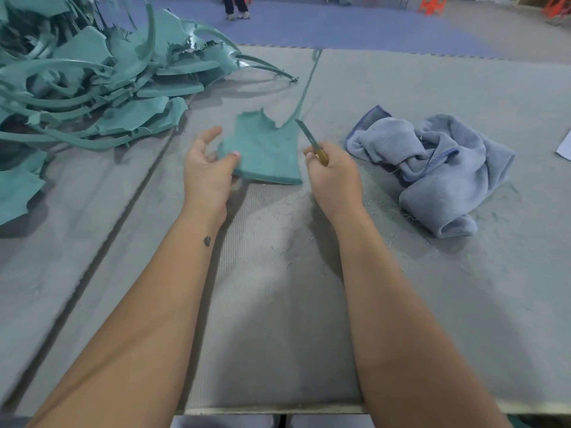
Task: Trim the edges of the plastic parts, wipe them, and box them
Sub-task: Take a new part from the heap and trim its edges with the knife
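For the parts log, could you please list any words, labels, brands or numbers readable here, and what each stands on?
None can be read.
Teal plastic part: no print.
Knife: handle mostly hidden in the right hand.
Blue cloth: no label visible.
White sheet at the edge: nothing legible.

A grey bench is seen, its surface dusted with fine shavings. A white sheet edge shows at far right. Beyond, blue floor mats, orange stools and a standing person's legs are visible.
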`<action>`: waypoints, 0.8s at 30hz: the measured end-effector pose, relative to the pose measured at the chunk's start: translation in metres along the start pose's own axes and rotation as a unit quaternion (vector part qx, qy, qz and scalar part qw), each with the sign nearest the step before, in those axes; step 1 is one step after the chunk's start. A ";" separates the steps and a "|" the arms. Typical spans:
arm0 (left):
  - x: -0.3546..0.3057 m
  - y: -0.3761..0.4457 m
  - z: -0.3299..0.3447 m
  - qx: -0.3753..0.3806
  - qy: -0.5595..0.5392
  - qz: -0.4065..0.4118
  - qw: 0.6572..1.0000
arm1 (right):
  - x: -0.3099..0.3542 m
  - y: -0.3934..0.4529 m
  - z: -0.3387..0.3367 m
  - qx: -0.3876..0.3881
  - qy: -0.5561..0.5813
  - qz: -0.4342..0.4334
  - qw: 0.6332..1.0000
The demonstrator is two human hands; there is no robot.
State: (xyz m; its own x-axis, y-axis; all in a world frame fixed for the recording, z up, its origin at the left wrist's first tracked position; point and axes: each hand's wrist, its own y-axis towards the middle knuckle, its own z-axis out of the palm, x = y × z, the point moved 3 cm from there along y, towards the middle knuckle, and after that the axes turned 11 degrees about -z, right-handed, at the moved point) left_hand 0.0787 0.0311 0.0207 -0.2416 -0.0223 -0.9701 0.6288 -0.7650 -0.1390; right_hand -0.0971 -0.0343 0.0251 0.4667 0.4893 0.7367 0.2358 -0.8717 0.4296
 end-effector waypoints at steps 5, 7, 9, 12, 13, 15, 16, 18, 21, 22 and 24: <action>-0.016 -0.029 0.011 0.094 0.114 0.252 0.956 | 0.013 0.000 0.013 0.004 0.315 0.050 0.948; -0.005 -0.040 0.029 0.233 0.104 0.180 0.950 | 0.017 0.001 0.015 0.004 0.385 0.077 0.919; 0.002 -0.044 0.039 0.303 0.126 0.112 0.938 | 0.015 0.002 0.016 -0.006 0.423 0.094 0.901; 0.005 -0.039 0.040 0.312 0.135 0.091 0.936 | 0.008 0.001 0.013 -0.039 0.413 0.110 0.903; 0.004 -0.035 0.038 0.279 0.134 0.093 0.946 | 0.004 0.001 0.013 -0.046 0.414 0.126 0.900; 0.003 -0.023 0.032 0.174 0.159 0.118 0.965 | 0.001 0.001 0.012 -0.053 0.443 0.153 0.882; 0.003 -0.019 0.027 0.126 0.183 0.128 0.967 | 0.001 0.002 0.011 -0.056 0.460 0.157 0.872; 0.006 -0.010 0.019 0.066 0.200 0.102 0.972 | 0.000 0.003 0.009 -0.062 0.493 0.158 0.853; 0.008 -0.003 0.010 0.051 0.141 0.012 0.989 | -0.002 0.003 0.005 -0.072 0.547 0.156 0.819; 0.008 -0.003 0.010 0.056 0.126 0.001 0.990 | -0.004 0.004 0.004 -0.070 0.557 0.156 0.813; 0.006 -0.003 0.012 0.067 0.110 -0.002 0.992 | -0.005 0.003 0.002 -0.063 0.555 0.154 0.815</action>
State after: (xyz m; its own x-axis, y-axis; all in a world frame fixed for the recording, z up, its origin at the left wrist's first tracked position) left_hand 0.0664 0.0257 0.0172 -0.0674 0.1095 -0.9917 0.5205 -0.8441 -0.1286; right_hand -0.0973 -0.0393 0.0216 -0.5887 0.0320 0.8077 0.1313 -0.9822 0.1346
